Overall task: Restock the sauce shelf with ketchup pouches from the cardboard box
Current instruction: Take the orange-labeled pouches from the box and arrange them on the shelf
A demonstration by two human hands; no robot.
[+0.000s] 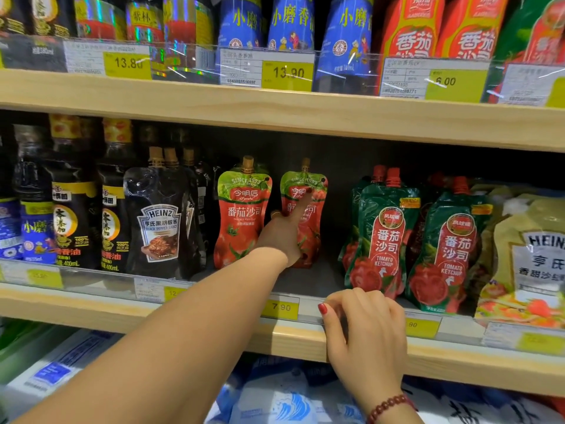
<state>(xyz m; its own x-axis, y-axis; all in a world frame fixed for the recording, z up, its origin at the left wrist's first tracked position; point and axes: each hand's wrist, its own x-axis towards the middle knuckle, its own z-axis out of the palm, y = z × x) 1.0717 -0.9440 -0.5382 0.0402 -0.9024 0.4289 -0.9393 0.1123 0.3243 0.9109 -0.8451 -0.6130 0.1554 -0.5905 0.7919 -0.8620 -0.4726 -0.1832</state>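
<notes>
head view: the restock looks barely begun or midway. only two red ketchup pouches stand in their slot on the middle shelf (458, 356), with bare shelf floor between them and the green pouches (382, 240) to the right, so there is room for more. the cardboard box is out of view. the left hand (279, 237) reaches in, its index finger (301, 206) laid straight up the front of the right-hand pouch (316, 221), touching it and not gripping it; its other fingers cannot be made out. the other pouch (241, 215) stands just beside, untouched. the right hand (363, 328) rests on the shelf's front edge, fingers loosely bent, holding no pouch, near but below the slot.
</notes>
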